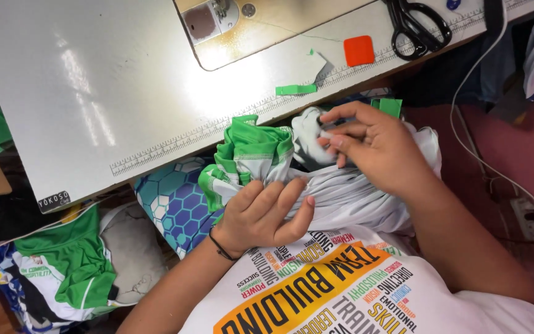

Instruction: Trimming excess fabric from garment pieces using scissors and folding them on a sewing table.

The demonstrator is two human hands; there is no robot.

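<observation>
A bunched green and white garment (261,154) lies in my lap, just below the front edge of the sewing table (94,93). My left hand (267,213) is closed on its white cloth at the lower left. My right hand (366,145) pinches a white fold of the same garment between thumb and fingers, near the table edge. A thin black band circles my left wrist.
Black scissors (416,28) and an orange-red square patch (359,50) lie at the table's far right. A green strip (295,89) rests by the ruler edge. The sewing machine base (236,28) is at top centre. Green and blue garments (69,266) are piled lower left. White cables (483,161) hang right.
</observation>
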